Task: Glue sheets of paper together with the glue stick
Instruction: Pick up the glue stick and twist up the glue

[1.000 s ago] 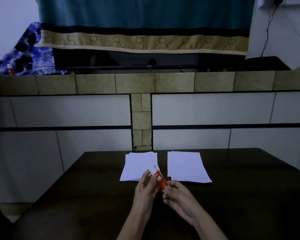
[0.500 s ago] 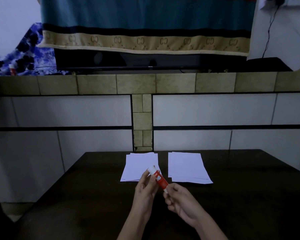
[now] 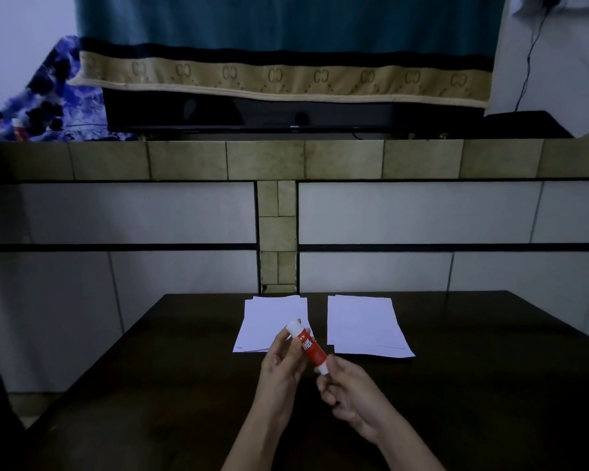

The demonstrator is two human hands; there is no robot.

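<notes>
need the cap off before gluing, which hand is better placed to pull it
Left. The left hand has its fingers at the white capped end of the glue stick, which points up and away. The right hand pinches the bottom end, steadying the tube.

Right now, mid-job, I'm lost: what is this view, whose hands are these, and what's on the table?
There is no machine here: one wide camera sits on a person's head, looking forward and down at their bare hands. The left hand and right hand together hold a red glue stick, tilted, with white ends. Whether its cap is on is unclear. Beyond them, on the dark table, lie the left paper stack and the right paper stack, side by side, apart.
</notes>
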